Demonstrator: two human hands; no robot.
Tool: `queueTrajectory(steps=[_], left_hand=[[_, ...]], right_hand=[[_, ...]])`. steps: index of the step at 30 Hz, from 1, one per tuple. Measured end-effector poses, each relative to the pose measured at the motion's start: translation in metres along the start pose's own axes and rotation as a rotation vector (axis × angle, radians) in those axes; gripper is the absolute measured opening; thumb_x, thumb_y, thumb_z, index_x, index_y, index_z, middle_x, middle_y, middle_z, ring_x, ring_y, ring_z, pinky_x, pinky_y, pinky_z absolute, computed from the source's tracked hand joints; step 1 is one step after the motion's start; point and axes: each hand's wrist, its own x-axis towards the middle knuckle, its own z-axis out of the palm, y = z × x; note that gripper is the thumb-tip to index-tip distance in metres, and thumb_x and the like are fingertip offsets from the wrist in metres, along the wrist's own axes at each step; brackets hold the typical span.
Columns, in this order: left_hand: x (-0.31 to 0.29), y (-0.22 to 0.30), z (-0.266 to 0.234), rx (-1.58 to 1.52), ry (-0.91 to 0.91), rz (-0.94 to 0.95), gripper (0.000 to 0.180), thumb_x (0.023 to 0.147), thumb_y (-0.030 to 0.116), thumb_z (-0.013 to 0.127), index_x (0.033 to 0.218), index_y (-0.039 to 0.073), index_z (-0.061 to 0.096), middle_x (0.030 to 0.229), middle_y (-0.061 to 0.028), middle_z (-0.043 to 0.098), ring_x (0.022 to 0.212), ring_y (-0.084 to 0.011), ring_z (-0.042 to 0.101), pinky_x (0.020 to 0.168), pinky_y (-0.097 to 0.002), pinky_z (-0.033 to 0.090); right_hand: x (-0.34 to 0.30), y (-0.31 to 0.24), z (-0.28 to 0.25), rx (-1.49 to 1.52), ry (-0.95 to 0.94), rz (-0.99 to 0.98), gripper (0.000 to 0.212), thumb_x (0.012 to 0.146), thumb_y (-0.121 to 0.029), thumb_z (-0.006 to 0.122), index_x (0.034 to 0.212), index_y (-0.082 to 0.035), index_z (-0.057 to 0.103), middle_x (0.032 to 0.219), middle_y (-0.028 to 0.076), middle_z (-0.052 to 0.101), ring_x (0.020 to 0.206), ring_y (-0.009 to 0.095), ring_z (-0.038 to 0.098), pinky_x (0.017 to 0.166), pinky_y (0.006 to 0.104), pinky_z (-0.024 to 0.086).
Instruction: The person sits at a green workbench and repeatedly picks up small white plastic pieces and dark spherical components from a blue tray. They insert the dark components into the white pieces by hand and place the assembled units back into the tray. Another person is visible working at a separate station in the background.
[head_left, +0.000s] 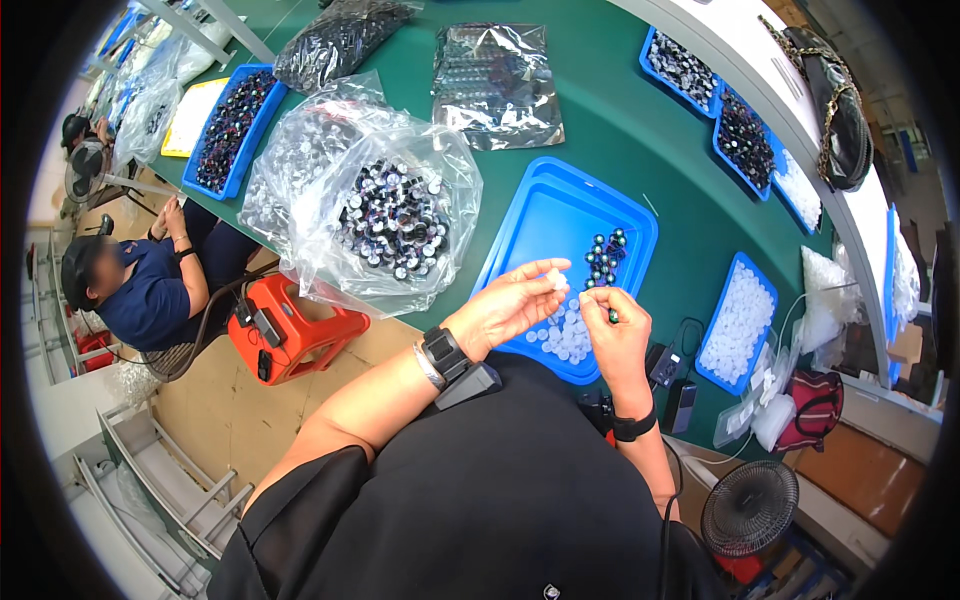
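Observation:
Both hands are over a blue tray on the green table. My left hand is closed, pinching a small translucent white cap between thumb and fingers. Close beside it, my right hand is closed with a small dark, shiny round piece at its fingers; part of that piece is hidden. Inside the tray, several dark iridescent round pieces lie in a cluster beyond my right hand. A patch of loose translucent white caps sits at the near end, below my fingers.
Left of the tray stands an open clear bag of dark and clear pieces. Farther back lies a silvery plastic bag. A blue tray of white caps is at the right. A seated person is at the left, by a red stool.

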Motion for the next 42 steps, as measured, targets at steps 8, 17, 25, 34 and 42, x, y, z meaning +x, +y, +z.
queueTrajectory(steps=[8,17,25,34,42], left_hand=[[0.008,-0.008,-0.007,-0.107,-0.008,-0.132,0.038,0.097,0.030,0.049,0.113,-0.004,0.053,0.082,-0.0028,0.059,0.072,-0.0092,0.056,0.066,-0.0201,0.051],[0.008,-0.007,-0.004,-0.090,0.025,-0.152,0.040,0.098,0.032,0.046,0.113,-0.004,0.054,0.079,-0.0028,0.059,0.067,-0.0086,0.054,0.063,-0.0196,0.049],[0.011,-0.009,-0.008,-0.094,0.015,-0.140,0.039,0.098,0.031,0.048,0.113,-0.004,0.054,0.079,-0.0027,0.059,0.067,-0.0088,0.054,0.063,-0.0204,0.049],[0.009,-0.013,-0.004,-0.071,0.031,-0.148,0.034,0.095,0.031,0.053,0.105,-0.002,0.058,0.080,-0.0022,0.059,0.067,-0.0088,0.055,0.062,-0.0205,0.049],[0.010,-0.015,-0.006,-0.091,0.060,-0.156,0.034,0.095,0.030,0.053,0.104,-0.002,0.058,0.080,-0.0033,0.060,0.066,-0.0084,0.055,0.061,-0.0194,0.050]], right_hand=[[0.001,0.006,0.002,0.030,-0.040,0.102,0.006,0.079,-0.006,0.066,0.079,0.000,0.066,0.061,0.000,0.053,0.056,0.005,0.044,0.050,0.0234,0.036],[0.004,0.012,0.005,-0.013,-0.026,0.173,0.008,0.077,-0.009,0.065,0.077,-0.002,0.067,0.058,0.000,0.053,0.053,0.005,0.046,0.049,0.0245,0.037],[0.004,0.018,0.005,-0.043,-0.046,0.193,0.008,0.079,-0.009,0.065,0.079,-0.001,0.067,0.059,-0.001,0.053,0.055,0.004,0.046,0.050,0.0240,0.037],[0.003,0.015,0.007,-0.028,-0.060,0.150,0.010,0.083,-0.007,0.065,0.084,0.002,0.067,0.067,-0.001,0.057,0.062,0.003,0.046,0.053,0.0216,0.037],[0.002,0.014,0.006,-0.095,-0.073,0.161,0.010,0.083,-0.008,0.065,0.083,0.002,0.067,0.063,-0.002,0.054,0.059,0.004,0.044,0.051,0.0220,0.036]])
